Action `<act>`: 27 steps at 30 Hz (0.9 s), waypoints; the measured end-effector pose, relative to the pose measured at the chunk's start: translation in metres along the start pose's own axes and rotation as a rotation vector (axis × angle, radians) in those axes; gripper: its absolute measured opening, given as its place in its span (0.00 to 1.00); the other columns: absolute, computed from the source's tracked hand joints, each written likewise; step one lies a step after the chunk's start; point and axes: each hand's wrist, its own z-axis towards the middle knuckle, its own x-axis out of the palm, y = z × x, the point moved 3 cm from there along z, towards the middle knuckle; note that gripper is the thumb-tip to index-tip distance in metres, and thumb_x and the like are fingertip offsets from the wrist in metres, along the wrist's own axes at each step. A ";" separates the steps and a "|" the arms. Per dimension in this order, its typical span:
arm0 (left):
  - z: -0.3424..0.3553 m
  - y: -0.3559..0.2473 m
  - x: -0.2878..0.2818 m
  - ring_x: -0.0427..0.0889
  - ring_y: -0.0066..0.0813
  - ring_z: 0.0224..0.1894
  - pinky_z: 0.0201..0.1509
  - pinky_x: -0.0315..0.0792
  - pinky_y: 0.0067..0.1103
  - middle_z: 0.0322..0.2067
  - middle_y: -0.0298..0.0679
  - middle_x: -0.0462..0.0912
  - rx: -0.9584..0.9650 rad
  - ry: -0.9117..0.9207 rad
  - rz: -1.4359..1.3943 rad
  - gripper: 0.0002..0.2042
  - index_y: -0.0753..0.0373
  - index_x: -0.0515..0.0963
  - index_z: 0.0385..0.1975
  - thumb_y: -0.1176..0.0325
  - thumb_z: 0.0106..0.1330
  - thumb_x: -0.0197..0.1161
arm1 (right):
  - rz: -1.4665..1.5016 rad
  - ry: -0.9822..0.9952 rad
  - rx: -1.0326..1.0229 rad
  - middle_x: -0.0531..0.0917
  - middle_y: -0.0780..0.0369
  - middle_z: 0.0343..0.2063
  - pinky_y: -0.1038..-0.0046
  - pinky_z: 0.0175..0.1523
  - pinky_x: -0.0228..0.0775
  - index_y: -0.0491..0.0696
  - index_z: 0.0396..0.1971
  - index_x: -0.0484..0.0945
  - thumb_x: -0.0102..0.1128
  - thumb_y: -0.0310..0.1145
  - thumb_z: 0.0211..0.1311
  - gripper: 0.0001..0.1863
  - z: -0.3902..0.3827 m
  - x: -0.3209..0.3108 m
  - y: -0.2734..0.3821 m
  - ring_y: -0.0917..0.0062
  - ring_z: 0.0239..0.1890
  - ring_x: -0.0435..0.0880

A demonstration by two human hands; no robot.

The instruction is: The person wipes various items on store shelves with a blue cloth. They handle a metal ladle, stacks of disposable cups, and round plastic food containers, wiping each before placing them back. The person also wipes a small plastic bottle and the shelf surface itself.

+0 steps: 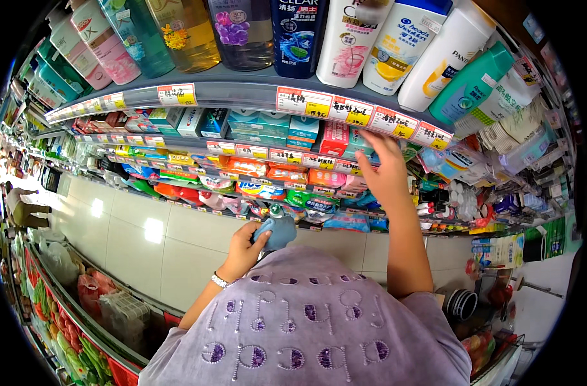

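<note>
My left hand [244,249], with a watch or bracelet at the wrist, grips a blue-grey cloth [279,233] in front of my body. A small green piece shows just above the cloth; I cannot tell whether it belongs to something held or to the shelf behind. My right hand [386,172] reaches up to the second shelf, fingers stretched and apart. Its thumb and fingertips are beside a teal carton [358,144], next to a red carton [334,137]. Whether they touch the teal carton I cannot tell.
Shampoo bottles [298,38] line the top shelf, above a rail of price tags [306,101]. Lower shelves carry colourful packets [245,166]. A produce stand [62,321] is at the left, with a person [27,206] farther off. Tiled floor [184,238] runs between.
</note>
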 end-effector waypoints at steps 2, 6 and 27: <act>0.001 -0.005 0.000 0.69 0.16 0.26 0.30 0.66 0.16 0.23 0.32 0.74 0.008 0.029 0.054 0.07 0.67 0.75 0.33 0.70 0.63 0.60 | -0.016 -0.017 -0.103 0.75 0.54 0.50 0.66 0.57 0.63 0.43 0.48 0.75 0.60 0.29 0.54 0.19 0.002 0.011 0.012 0.60 0.53 0.72; 0.002 -0.012 0.000 0.71 0.17 0.27 0.31 0.67 0.17 0.25 0.33 0.75 0.030 0.032 0.023 0.07 0.67 0.75 0.35 0.70 0.63 0.60 | 0.022 -0.008 -0.251 0.75 0.55 0.50 0.64 0.56 0.64 0.42 0.46 0.75 0.59 0.28 0.54 0.18 0.009 0.035 0.033 0.60 0.52 0.72; -0.006 0.007 -0.040 0.75 0.23 0.29 0.33 0.70 0.20 0.28 0.37 0.77 0.133 -0.034 -0.038 0.06 0.68 0.74 0.36 0.73 0.63 0.59 | 0.330 0.282 -0.340 0.78 0.56 0.47 0.63 0.60 0.62 0.44 0.48 0.75 0.61 0.26 0.51 0.21 -0.026 0.077 0.077 0.63 0.56 0.72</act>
